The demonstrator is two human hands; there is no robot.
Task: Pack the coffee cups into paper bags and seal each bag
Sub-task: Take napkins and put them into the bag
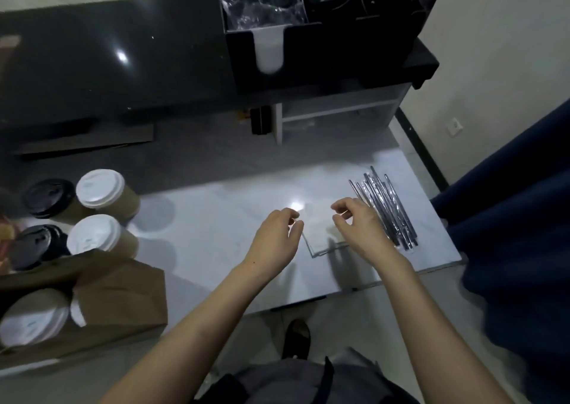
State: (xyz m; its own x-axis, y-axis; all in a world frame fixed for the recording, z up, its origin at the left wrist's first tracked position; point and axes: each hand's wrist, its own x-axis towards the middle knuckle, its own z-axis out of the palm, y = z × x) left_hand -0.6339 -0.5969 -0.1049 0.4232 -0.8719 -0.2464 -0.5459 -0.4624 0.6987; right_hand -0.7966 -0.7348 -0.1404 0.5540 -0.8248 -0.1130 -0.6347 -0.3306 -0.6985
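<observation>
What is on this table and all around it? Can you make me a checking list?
Surface: white table, shiny, with a light glare on it.
Job's things: four lidded coffee cups stand at the left, two with white lids and two with black lids; an open brown paper bag holds two white-lidded cups.
Clutter: wrapped straws in a bundle at the right; a napkin stack beside them.
Hands: left hand and right hand are over the napkin stack with fingers curled; whether they pinch anything cannot be told.
Cables: nothing seen.
Surroundings: black organiser box on a dark counter; wall socket; dark blue fabric at the right.
</observation>
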